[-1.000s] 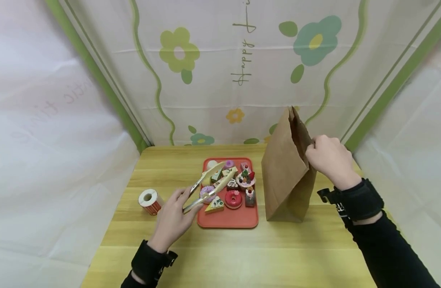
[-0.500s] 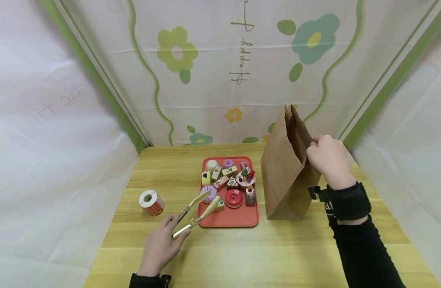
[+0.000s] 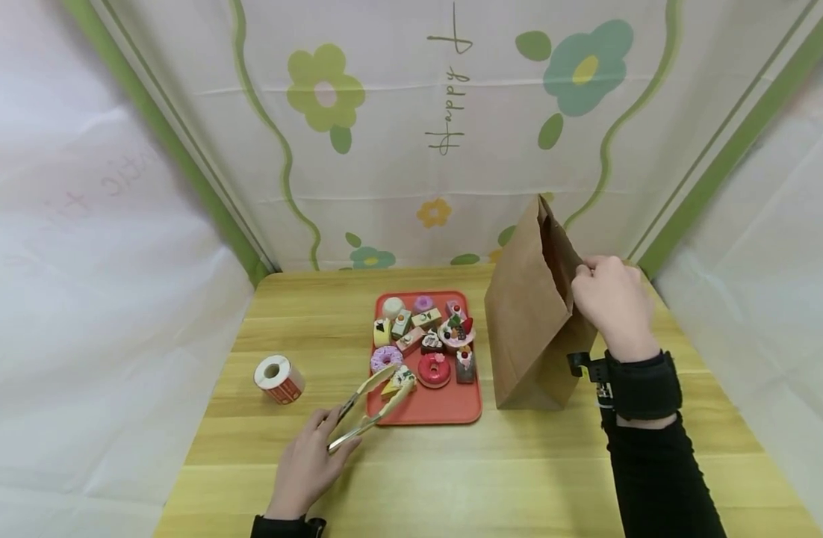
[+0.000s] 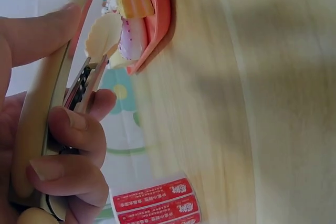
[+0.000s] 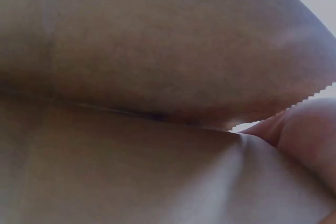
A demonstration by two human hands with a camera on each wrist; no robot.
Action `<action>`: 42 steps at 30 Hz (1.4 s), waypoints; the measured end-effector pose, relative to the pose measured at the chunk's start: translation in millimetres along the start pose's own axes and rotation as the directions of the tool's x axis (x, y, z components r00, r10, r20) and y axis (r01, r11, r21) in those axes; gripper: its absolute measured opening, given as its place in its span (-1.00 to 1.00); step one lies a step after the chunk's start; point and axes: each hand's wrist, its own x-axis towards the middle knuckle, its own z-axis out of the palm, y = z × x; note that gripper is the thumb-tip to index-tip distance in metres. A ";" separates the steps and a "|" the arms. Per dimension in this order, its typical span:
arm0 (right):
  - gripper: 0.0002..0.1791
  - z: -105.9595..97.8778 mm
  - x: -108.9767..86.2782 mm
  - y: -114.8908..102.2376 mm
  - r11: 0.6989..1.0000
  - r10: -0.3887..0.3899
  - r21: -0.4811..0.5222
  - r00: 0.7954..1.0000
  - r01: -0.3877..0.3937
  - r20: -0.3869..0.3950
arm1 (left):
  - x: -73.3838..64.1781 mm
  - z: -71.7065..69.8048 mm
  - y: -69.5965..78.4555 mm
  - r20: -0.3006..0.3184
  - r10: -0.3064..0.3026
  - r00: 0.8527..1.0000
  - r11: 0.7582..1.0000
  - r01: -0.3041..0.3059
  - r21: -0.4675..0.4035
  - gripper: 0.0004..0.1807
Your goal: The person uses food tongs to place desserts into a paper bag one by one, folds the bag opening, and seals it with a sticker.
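Observation:
My left hand [image 3: 308,461] holds a pair of tongs [image 3: 361,431], its fingers curled round them in the left wrist view. In the head view the parted tong tips lie on either side of a triangular cake slice [image 3: 399,379] topped with white. That slice rests at the near left of a red tray [image 3: 452,407]. With its fingertips my right hand [image 3: 613,302] pinches the top edge of a brown paper bag [image 3: 526,321], which stands upright with its mouth partly open. The right wrist view is filled by the bag's paper [image 5: 142,51].
On the tray sit a purple donut [image 3: 386,359], a red donut [image 3: 434,370] and several small cakes. A roll of red and white labels [image 3: 279,379] stands left of the tray on the wooden table [image 3: 438,478]. A flower-printed curtain [image 3: 378,164] hangs behind.
My left hand drew the tongs back from above the middle of the tray toward its near left, and their tips now straddle the cake slice. The right hand kept its pinch on the bag.

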 end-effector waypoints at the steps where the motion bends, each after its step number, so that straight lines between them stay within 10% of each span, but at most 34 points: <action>1: -0.54 0.2 -0.2 0.2 1.000 0.005 -0.002 1.000 -0.005 0.001 | 0.0 0.2 0.0 -0.001 0.005 1.000 1.000 -0.005 -0.001 -0.32; 42: -0.44 4.5 -6.6 1.9 1.000 -0.012 0.000 1.000 0.012 0.012 | -0.1 25.4 2.5 0.050 -0.016 0.999 1.000 0.015 0.026 -0.35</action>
